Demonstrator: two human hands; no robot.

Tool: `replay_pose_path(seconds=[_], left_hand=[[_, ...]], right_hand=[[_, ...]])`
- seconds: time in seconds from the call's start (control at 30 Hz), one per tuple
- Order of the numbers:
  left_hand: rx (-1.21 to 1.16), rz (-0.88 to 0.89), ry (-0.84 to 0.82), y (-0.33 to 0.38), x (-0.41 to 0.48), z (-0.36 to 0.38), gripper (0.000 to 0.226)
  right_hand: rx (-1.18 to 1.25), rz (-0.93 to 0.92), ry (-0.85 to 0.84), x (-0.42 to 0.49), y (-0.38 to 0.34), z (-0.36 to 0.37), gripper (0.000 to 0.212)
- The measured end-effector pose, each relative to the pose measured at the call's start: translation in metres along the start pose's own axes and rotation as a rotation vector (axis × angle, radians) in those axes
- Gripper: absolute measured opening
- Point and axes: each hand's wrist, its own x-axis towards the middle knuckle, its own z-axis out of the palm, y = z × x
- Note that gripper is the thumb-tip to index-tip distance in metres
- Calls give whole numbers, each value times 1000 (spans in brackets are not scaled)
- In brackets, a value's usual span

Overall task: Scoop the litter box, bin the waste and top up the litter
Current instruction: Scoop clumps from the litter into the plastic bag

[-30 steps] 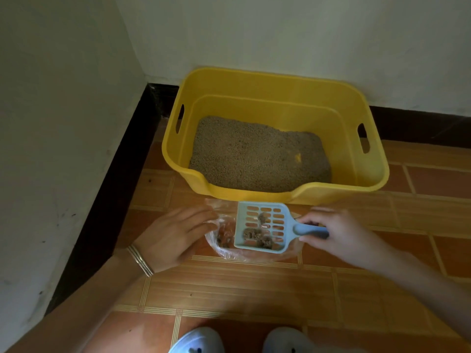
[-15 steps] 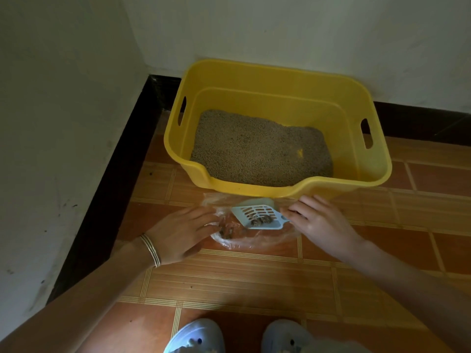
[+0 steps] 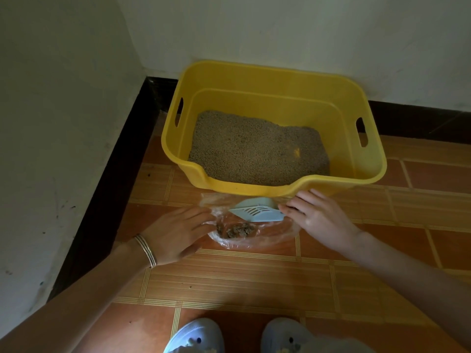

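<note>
As you look down, the toes of your two pale shoes [image 3: 196,336] sit at the bottom edge on the orange tiled floor [image 3: 254,281]. Your left forearm comes in from the lower left, with thin metal bangles [image 3: 146,250] at the wrist. Beyond it your left hand [image 3: 178,231] lies flat, fingers nearly straight and together. Their tips press on the left edge of a clear plastic bag [image 3: 270,238], and the hand grasps nothing. The bag lies on the tiles just in front of the litter box.

Inside the bag, close to your left fingertips, sits a small heap of brownish litter clumps [image 3: 237,230]. Just above the heap hangs the pale blue litter scoop [image 3: 256,212], tipped steeply so that its slotted face turns toward you and its lip points left over the bag. Your right hand [image 3: 321,217] holds the scoop at its right end, fingers curled over the handle, which is hidden beneath them. The hand is very near the box's front rim; whether it touches you cannot tell.

Behind stands the yellow plastic litter box [image 3: 280,80], with a lowered front lip and a handle slot in each side wall. Grey-brown litter [image 3: 257,149] covers its bottom, with a small yellow patch showing near the right. The box sits in a room corner, with black skirting [image 3: 102,200] below pale walls [image 3: 280,26].
</note>
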Motion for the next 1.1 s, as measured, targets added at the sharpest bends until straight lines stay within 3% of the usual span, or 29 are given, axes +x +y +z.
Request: replay_pose_path(seconds=[0.23,0.47,0.67,0.83,0.93,1.1], left_hand=[[-46,-3,119,-5,5,-20,42],[-50,-107,289,-33,18,-67,42],[-10,-301,126,-68,24,-69,53],[-16,-302,128,-77,33,-65,52],[-51,-316,160,-75,37,-59,51],[-113,-323,232,-75,38,-54,48]], right_hand=[[120,89,2,4,10,-25,30],[487,475,109,24,43,-56,35],[461,711,-312,56,90,-28,33],[231,676,-701,69,115,1,21],[293,650,-758,72,119,17,20],[524,659,-691,93,118,45,29]])
